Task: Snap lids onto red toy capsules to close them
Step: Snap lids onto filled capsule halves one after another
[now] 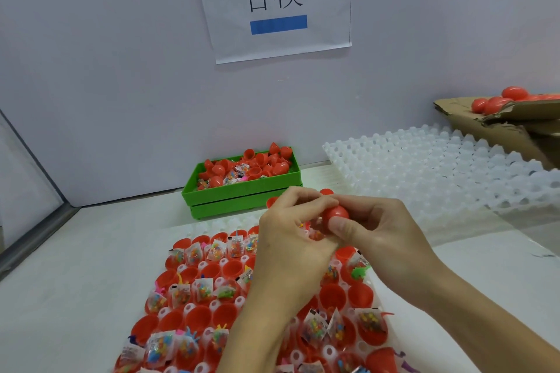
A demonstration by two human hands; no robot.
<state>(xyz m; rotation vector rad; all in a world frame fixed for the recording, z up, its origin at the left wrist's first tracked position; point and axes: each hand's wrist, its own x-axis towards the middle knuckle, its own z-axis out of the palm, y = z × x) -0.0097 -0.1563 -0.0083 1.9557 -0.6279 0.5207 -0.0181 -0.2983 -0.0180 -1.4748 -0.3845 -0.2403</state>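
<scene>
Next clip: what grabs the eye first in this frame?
Centre frame, the left hand and right hand pinch a red capsule together. Below them a tray of open red capsule halves, many holding bagged toys, fills the foreground. Behind sits a green bin, under a wall sign.

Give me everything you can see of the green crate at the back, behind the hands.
The green crate is a shallow rectangular plastic tray with low walls. It seems to sit on a second, matching tray. It stands level on the white table, against the pale wall. Loose red capsule halves and small clear toy packets fill it, heaped above the rim at the back right. Neither hand touches it.
</scene>
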